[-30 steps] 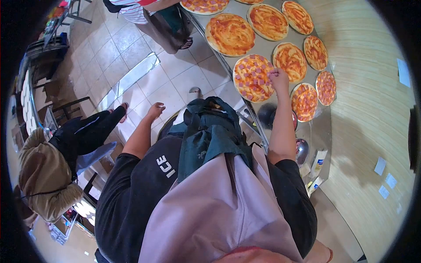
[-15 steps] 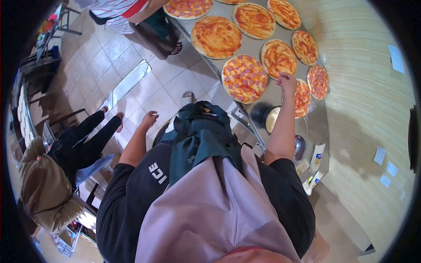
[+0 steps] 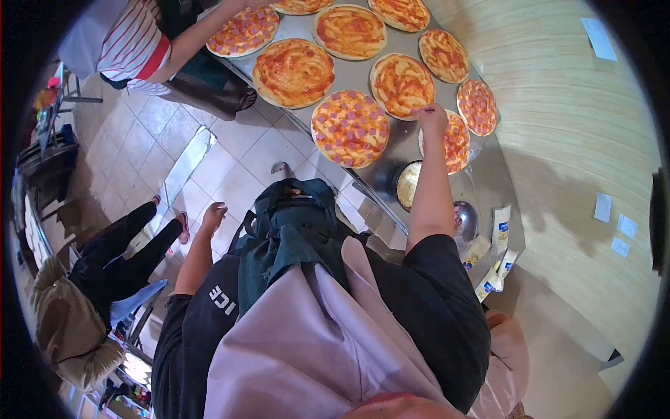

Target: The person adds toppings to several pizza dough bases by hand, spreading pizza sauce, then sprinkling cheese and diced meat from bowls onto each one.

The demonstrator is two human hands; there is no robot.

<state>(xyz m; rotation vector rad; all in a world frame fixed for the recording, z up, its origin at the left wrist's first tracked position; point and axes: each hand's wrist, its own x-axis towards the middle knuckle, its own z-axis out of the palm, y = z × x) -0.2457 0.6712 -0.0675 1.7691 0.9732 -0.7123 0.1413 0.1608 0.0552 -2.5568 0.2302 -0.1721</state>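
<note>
Right hand (image 3: 431, 119) over the table (image 3: 484, 188), fingers curled in, can't tell how tightly or what's held; red-sauced pizza (image 3: 403, 85) just off it at 10–11 o'clock, ham-topped pizza (image 3: 349, 129) near at 9, smaller topped pizza (image 3: 457, 145) partly behind the hand and wrist at 4–5. Metal bowl (image 3: 473, 222) further off at 5. Left hand (image 3: 215, 215) bare, half-open, fingers loosely bent, at the 8 o'clock side, past the table edge above tiled floor (image 3: 202, 167).

Right hand (image 3: 433, 119) beside a sauced pizza (image 3: 403, 85); left hand (image 3: 214, 215) well apart from the metal table (image 3: 488, 188)
</note>
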